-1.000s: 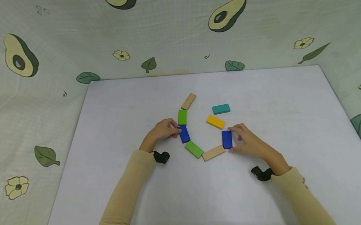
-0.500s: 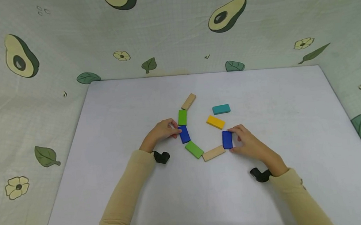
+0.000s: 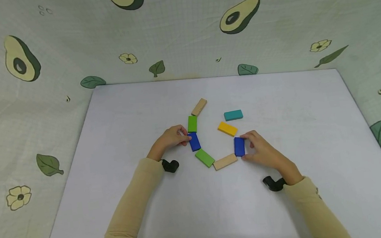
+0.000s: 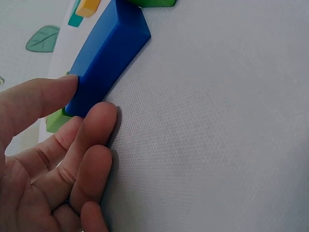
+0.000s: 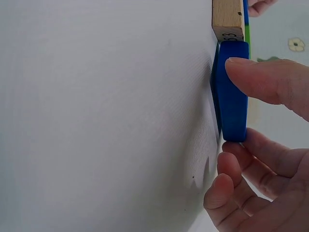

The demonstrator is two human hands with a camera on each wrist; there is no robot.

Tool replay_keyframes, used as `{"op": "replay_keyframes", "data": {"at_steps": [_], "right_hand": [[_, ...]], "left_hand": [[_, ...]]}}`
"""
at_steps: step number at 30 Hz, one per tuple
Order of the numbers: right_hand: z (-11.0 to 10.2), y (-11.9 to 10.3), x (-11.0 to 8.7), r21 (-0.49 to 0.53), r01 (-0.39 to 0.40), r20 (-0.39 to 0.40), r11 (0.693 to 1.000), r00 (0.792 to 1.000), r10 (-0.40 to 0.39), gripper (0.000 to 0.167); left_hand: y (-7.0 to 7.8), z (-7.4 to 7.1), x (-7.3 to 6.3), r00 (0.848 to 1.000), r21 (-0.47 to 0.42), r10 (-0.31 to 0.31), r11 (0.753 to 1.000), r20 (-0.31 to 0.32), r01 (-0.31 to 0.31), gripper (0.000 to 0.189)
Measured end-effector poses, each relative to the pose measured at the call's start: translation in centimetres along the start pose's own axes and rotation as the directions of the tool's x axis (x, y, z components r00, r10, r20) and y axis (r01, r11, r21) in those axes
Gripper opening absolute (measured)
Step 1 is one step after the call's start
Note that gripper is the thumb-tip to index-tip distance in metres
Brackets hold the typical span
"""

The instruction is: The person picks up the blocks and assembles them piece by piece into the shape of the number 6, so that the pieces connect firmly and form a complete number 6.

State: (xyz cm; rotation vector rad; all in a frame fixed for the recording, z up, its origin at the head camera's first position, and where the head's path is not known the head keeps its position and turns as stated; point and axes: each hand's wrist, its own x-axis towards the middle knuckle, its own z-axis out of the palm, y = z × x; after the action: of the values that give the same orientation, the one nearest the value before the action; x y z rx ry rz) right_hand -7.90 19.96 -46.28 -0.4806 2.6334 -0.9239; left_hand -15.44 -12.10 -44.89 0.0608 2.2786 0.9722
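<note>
Several rectangular wooden blocks form a curved chain on the white tabletop. My left hand (image 3: 173, 137) is at the blue block (image 3: 194, 142) on the chain's left side. In the left wrist view its thumb touches that block's edge, with curled fingers by one end. My right hand (image 3: 260, 149) pinches another blue block (image 3: 239, 146) at the right, thumb at the near end and index finger at the far end. This block meets a plain wood block (image 3: 225, 162). Green blocks (image 3: 192, 124) (image 3: 204, 158) lie either side of the left blue block.
A yellow block (image 3: 227, 129) lies just beyond the right blue block, and a teal block (image 3: 233, 115) farther back. Another plain wood block (image 3: 199, 107) tops the chain. Black wrist-worn cameras (image 3: 170, 166) sit low beside the wrists. A patterned cloth (image 3: 181, 30) surrounds the white table (image 3: 316, 121).
My right wrist has shifted slightly left, its fingers staying on the blue block, which has barely moved. The left hand and the other blocks look unchanged.
</note>
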Motion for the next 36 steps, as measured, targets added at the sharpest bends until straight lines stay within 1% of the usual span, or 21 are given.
{"op": "replay_keyframes", "data": {"at_steps": [10, 29, 36], "right_hand": [[-0.1, -0.1, 0.5, 0.016, -0.017, -0.006, 1.0, 1.0, 0.017, 0.061], [-0.1, -0.2, 1.0, 0.04, -0.06, 0.02, 0.997, 0.998, 0.059, 0.063], [-0.2, -0.2, 1.0, 0.04, -0.065, 0.028, 0.997, 0.998, 0.064, 0.065]], "left_hand": [[0.1, 0.0, -0.1, 1.0, -0.009, -0.006, 1.0, 0.001, 0.006, 0.024], [-0.2, 0.0, 0.1, 1.0, -0.015, 0.0, 1.0, -0.003, 0.0, 0.025], [0.0, 0.0, 0.0, 1.0, -0.017, -0.013, 1.0, -0.001, 0.013, 0.025]]}}
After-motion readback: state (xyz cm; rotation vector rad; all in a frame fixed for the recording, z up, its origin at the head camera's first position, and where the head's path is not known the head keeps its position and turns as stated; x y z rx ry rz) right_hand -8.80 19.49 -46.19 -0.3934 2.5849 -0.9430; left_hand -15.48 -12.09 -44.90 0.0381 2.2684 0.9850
